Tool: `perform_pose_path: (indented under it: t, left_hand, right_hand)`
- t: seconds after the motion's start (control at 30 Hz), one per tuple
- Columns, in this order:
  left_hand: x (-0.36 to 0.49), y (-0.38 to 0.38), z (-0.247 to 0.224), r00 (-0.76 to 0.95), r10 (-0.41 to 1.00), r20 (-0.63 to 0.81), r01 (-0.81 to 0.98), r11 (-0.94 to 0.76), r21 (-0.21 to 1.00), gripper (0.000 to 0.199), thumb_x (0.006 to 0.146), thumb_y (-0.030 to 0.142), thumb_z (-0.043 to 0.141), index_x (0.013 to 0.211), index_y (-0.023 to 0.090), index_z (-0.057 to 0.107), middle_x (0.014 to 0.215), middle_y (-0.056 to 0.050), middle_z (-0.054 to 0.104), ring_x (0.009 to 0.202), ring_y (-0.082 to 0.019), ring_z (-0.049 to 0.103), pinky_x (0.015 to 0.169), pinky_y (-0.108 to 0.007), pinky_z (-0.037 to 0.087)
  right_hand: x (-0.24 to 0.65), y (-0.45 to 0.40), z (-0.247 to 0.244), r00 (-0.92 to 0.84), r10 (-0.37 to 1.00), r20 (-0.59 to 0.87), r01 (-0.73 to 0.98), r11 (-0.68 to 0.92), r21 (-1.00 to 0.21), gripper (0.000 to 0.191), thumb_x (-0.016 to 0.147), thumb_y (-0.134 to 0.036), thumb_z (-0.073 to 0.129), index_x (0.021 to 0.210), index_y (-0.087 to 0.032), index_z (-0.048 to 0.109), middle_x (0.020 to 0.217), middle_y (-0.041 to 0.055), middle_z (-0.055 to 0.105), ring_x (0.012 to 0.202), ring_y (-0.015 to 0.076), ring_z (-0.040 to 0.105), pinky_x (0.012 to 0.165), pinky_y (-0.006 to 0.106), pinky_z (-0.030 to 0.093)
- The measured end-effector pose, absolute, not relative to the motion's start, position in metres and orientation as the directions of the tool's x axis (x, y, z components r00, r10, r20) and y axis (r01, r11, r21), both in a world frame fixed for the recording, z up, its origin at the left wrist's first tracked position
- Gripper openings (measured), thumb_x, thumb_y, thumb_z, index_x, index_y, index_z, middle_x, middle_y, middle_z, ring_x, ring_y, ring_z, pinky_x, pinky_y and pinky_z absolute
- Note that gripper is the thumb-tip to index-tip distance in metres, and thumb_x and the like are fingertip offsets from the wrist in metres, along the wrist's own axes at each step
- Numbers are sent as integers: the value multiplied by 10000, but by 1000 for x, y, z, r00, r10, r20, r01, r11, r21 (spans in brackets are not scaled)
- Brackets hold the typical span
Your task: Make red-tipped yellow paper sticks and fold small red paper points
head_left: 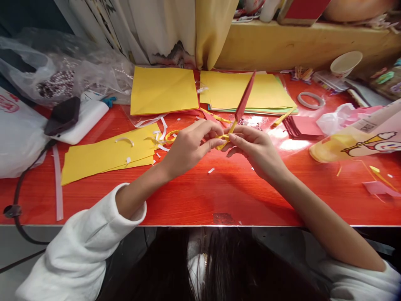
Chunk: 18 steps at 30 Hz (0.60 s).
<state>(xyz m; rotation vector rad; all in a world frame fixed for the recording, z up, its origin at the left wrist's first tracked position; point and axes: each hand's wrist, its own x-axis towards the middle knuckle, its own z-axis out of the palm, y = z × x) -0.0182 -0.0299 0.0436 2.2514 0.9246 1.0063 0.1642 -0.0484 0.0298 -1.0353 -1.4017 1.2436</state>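
Above the red table, my left hand point(196, 144) and my right hand point(253, 144) meet, fingertips pinched on a yellow folded paper piece point(223, 141). From it a narrow yellow stem rises to a pointed red folded paper tip point(246, 98), tilted up and to the right. My fingers hide part of the yellow piece. Behind my left hand lies a yellow paper ring point(171, 136). More yellow and red folded paper point(216, 116) rests just beyond my hands. Yellow paper strips point(106, 154) lie to the left, with white scraps scattered on and around them.
Yellow paper stacks point(164, 90) stand at the back. On the right are a red paper stack point(302, 126), a tape roll point(310, 100) and a drink cup point(354, 138) on its side. A phone point(62, 116), white box point(83, 123) and plastic bags point(19, 133) crowd the left.
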Motion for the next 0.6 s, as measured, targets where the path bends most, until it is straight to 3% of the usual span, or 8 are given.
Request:
perform_pose_path:
  t: [0.2,0.4,0.6]
  left_hand:
    - [-19,-30,44,605,656,451,315,-717,622,223,807,234,599,1005,166,521,999,-42,561,849,-102,562,774,-247,510]
    - [-20,-26,39,551,653,519,384,-751,537,111,832,226,561,919,167,526,907,-32,573,762,-102,560,726,-262,500]
    - [-21,-26,39,551,614,565,405,-789,461,133,836,285,560,905,176,531,887,-34,597,749,-106,572,719,-258,480]
  right_hand:
    - [160,-52,30,-105,991,82,-107,71,-992,239,778,-366,646,949,-201,671,796,12,634,548,83,608,510,225,541]
    - [159,-54,29,-135,988,79,-94,66,-993,302,808,-365,612,1077,-234,649,787,6,627,616,99,615,585,263,558]
    - [157,-56,31,-119,986,118,-84,108,-991,206,810,-311,621,990,-212,635,752,-1,624,594,85,566,548,237,507]
